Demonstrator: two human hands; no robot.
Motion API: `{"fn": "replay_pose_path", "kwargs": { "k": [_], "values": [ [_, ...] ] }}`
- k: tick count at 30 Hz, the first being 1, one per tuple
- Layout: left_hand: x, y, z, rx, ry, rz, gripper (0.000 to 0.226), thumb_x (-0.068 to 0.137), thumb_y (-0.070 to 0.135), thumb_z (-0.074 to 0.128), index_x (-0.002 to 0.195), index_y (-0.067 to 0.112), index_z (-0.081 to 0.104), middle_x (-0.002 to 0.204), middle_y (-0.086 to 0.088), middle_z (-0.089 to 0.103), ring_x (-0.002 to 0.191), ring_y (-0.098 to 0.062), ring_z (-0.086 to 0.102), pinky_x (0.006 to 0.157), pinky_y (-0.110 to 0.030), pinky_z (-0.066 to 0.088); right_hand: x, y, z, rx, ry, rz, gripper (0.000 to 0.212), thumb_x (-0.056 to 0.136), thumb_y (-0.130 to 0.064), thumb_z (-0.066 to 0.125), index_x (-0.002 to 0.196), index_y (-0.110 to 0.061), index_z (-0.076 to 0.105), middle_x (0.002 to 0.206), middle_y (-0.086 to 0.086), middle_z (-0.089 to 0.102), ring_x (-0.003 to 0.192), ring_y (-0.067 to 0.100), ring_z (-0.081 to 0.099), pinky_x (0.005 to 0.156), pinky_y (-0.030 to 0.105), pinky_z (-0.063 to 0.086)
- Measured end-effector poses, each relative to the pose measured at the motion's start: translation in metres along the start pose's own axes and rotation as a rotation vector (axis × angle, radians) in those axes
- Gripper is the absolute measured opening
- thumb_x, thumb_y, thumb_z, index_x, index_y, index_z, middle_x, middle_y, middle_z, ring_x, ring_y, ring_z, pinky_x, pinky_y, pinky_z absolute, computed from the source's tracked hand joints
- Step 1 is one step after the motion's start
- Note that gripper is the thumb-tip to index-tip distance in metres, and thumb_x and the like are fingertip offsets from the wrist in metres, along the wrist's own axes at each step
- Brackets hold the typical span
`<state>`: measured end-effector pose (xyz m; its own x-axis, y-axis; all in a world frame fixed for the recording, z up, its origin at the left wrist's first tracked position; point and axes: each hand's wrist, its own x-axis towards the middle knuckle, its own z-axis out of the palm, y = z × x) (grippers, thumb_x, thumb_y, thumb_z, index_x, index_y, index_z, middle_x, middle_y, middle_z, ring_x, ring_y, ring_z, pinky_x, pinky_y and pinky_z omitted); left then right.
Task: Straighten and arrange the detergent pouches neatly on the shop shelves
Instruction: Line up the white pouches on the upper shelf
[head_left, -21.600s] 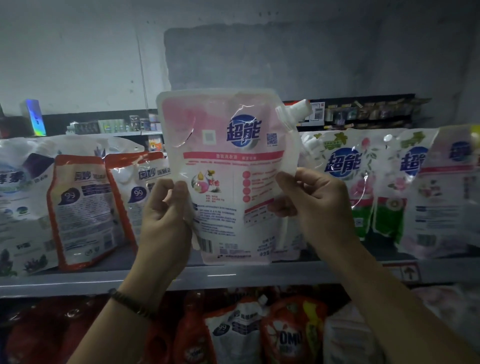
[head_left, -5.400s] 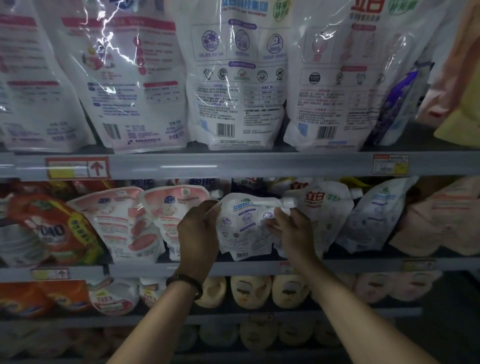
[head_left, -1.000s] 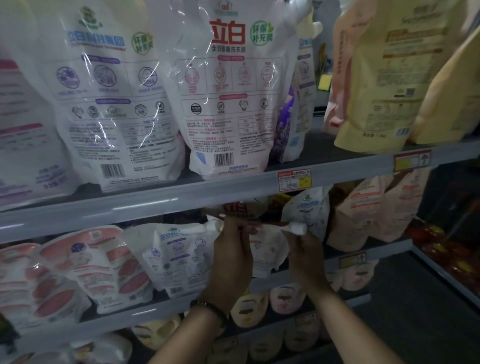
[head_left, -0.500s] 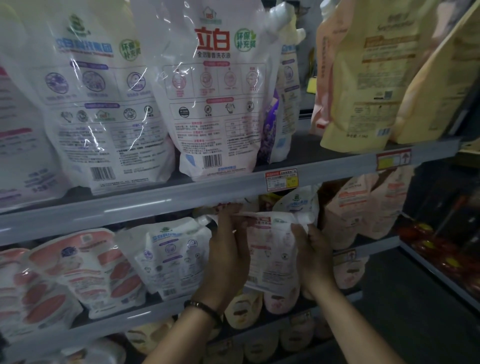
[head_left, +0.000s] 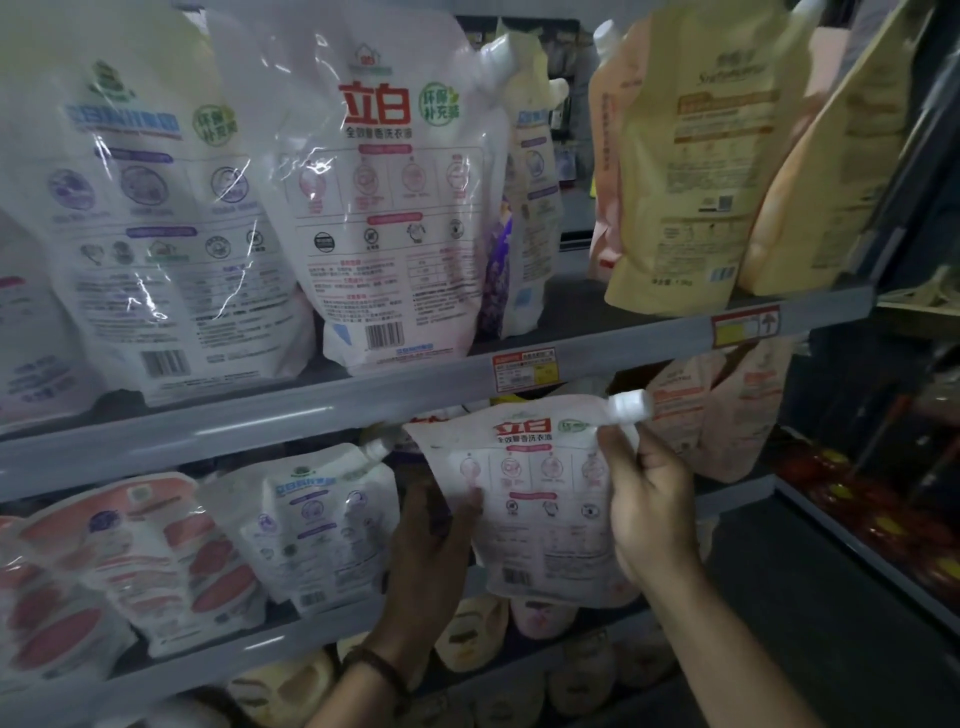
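A small white-and-pink detergent pouch with a white cap at its top right is held upright in front of the middle shelf. My left hand grips its left edge, thumb on the front. My right hand grips its right edge just below the cap. To its left on that shelf stand a white-and-purple pouch and red-and-white pouches. Pale pink pouches stand behind it to the right.
The upper shelf carries large white pouches and cream-yellow pouches, with price tags on its rail. Below the middle shelf sit rows of cream pouches. A dark rack with red items stands at the right.
The pink pouch has come forward out of the shelf and turned upright to face me, with its cap now at the top right. My left hand has slid lower on its left edge.
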<state>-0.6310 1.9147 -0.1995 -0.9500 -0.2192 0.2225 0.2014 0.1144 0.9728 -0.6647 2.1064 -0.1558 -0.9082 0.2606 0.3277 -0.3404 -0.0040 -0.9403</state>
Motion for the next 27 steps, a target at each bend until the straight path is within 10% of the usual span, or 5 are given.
{"fn": "replay_pose_path", "kwargs": {
  "k": [11, 15, 27],
  "values": [
    [-0.009, 0.042, 0.032, -0.144, -0.069, -0.105, 0.027, 0.109, 0.031, 0.042, 0.114, 0.032, 0.069, 0.093, 0.027, 0.078, 0.09, 0.007, 0.074, 0.07, -0.006, 0.053, 0.022, -0.051, -0.022, 0.239, 0.03, 0.055, 0.024, 0.105, -0.02, 0.063, 0.088, -0.015, 0.08, 0.098, 0.017, 0.08, 0.098, 0.039, 0.077, 0.088, 0.069, 0.059],
    [-0.009, 0.053, 0.054, -0.264, 0.057, -0.04, 0.033, 0.097, 0.037, 0.052, 0.115, 0.019, 0.073, 0.104, 0.0, 0.082, 0.097, -0.02, 0.079, 0.073, -0.025, 0.062, 0.032, -0.066, -0.031, 0.272, -0.011, 0.055, 0.022, 0.103, -0.024, 0.064, 0.09, -0.016, 0.081, 0.098, 0.016, 0.08, 0.097, 0.037, 0.078, 0.088, 0.067, 0.06],
    [-0.004, 0.098, 0.057, -0.403, 0.159, 0.061, 0.032, 0.096, 0.035, 0.057, 0.115, 0.017, 0.076, 0.107, -0.008, 0.082, 0.099, -0.024, 0.08, 0.075, -0.03, 0.065, 0.044, -0.112, -0.047, 0.247, -0.254, 0.028, 0.028, 0.101, -0.03, 0.059, 0.112, -0.015, 0.081, 0.113, 0.007, 0.081, 0.11, 0.026, 0.077, 0.101, 0.052, 0.056]
  ]
}}
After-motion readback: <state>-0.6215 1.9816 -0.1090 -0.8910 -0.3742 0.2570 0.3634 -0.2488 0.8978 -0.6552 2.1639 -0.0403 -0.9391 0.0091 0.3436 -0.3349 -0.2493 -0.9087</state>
